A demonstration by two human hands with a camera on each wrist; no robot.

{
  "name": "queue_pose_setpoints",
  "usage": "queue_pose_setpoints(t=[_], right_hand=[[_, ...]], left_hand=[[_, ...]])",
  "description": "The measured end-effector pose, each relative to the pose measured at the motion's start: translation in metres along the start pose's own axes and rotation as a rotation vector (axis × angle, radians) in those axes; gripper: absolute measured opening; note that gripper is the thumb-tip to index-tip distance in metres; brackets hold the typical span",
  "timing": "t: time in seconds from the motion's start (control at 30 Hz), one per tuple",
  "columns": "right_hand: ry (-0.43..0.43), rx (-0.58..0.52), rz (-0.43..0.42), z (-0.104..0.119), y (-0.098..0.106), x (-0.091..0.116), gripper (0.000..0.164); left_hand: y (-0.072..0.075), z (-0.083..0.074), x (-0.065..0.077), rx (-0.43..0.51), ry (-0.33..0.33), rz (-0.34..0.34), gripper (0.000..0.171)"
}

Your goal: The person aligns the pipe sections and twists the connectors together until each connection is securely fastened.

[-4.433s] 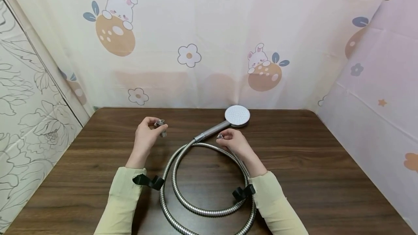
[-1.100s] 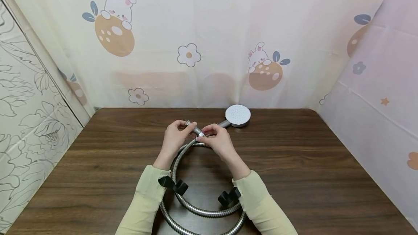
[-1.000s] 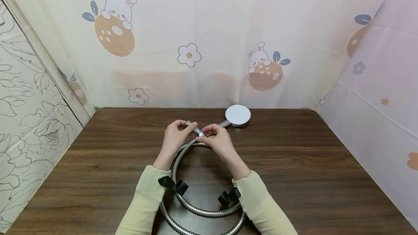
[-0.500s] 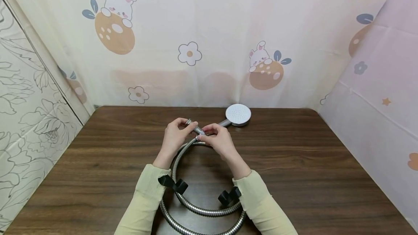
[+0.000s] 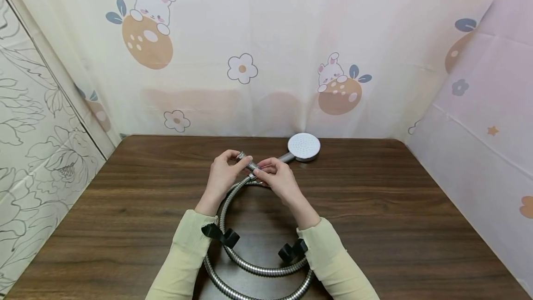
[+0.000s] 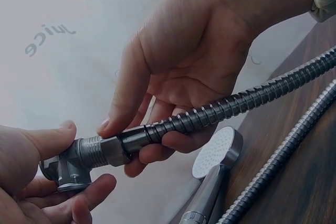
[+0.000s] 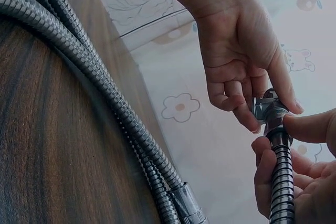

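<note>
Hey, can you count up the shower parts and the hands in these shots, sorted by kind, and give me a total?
Shower head: 1
Metal hose, apparently a single coil: 1
Metal fitting: 1
Hands: 2, the left hand and the right hand
Total: 5

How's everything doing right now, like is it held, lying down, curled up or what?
Left hand: pinching the fitting.
Right hand: holding one end of the hose.
Fitting: held up, some threads showing.
Hose: looped on the table, one end lifted to the fitting.
Shower head: lying face up.
Cloth: hanging, slightly wrinkled.
</note>
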State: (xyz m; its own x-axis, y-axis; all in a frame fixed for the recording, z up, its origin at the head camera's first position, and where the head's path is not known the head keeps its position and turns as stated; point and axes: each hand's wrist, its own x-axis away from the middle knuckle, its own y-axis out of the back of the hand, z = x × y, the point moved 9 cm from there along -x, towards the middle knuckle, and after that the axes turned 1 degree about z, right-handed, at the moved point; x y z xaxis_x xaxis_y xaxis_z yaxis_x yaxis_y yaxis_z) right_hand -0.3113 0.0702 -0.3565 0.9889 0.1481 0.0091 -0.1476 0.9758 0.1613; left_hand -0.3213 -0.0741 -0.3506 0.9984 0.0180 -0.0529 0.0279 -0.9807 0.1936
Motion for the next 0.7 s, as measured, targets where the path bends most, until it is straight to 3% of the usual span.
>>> queue_pose_setpoints(t=[0.3, 0.7], right_hand=[[-0.016, 0.051, 0.041, 0.0005, -0.0015, 0.0024, 0.032], [0.014, 0.039, 0.021, 0.0000, 0.0016, 0.0014, 0.025]], left_hand=[[-0.0004, 0.0021, -0.0006, -0.032, 0.007, -0.002, 0.031], [-0.0021, -0.0008, 0.0016, -0.020, -0.011, 0.011, 0.032]])
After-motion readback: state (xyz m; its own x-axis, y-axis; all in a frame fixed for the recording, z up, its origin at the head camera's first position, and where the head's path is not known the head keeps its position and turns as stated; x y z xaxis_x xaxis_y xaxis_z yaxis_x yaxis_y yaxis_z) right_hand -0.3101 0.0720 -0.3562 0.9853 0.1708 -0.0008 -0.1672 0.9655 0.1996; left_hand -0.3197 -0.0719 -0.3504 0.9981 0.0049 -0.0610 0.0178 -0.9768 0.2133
